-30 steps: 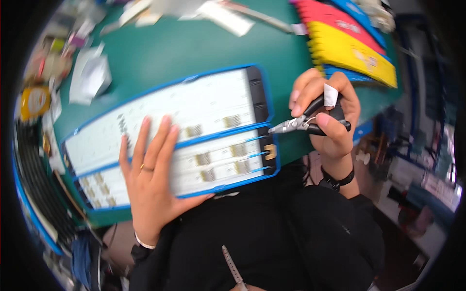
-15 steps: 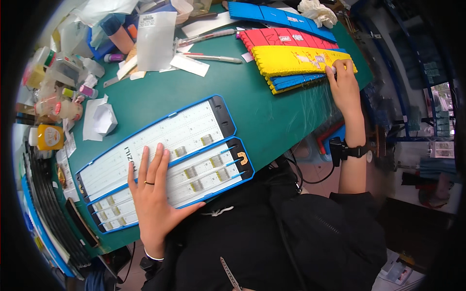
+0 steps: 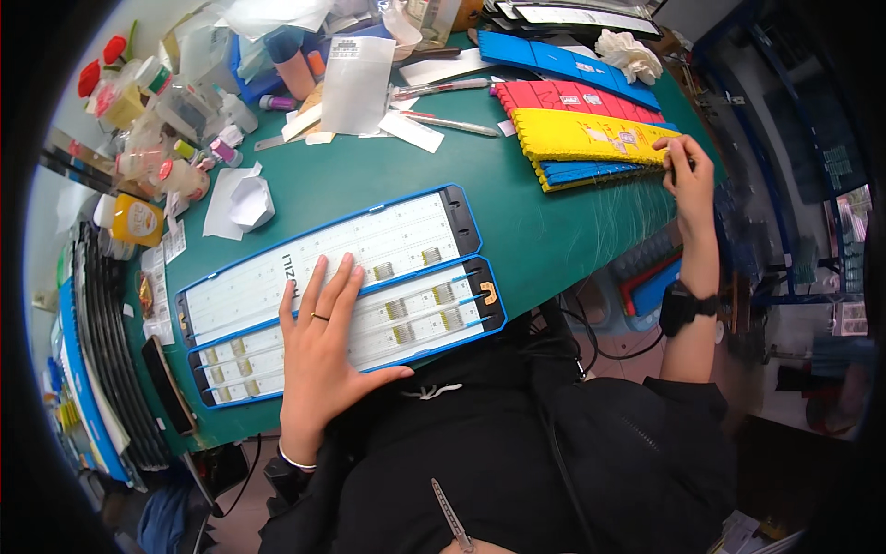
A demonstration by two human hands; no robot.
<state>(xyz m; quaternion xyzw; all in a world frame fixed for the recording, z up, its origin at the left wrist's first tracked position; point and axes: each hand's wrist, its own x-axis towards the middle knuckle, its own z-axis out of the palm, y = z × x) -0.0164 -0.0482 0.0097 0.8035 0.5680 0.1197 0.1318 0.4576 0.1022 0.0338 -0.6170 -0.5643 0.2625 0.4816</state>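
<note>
My left hand (image 3: 321,355) lies with fingers spread across an open, hinged blue-framed case (image 3: 494,319) with white panels. Small wire-like bundles (image 3: 443,294) sit in rows inside it, and my palm covers part of the lower half. At the far right, my right hand (image 3: 692,180) has its fingers pinched together by the right end of a yellow foam board (image 3: 572,134). Whatever the fingertips hold is too small to make out. Fine pale threads (image 3: 616,208) trail below that board's edge. A blue foam board (image 3: 577,173) lies beneath it.
Behind the yellow board lie a red foam board (image 3: 572,98), another blue one (image 3: 563,66) and a crumpled tissue (image 3: 629,55). Pens (image 3: 448,123) and paper slips are at the back. Left are a folded paper cup (image 3: 251,203), a yellow bottle (image 3: 138,220) and a phone (image 3: 168,383).
My right hand has drawn back slightly from the yellow board's face to its right end, fingers more curled. My left hand stays on the case. The whole view has shifted.
</note>
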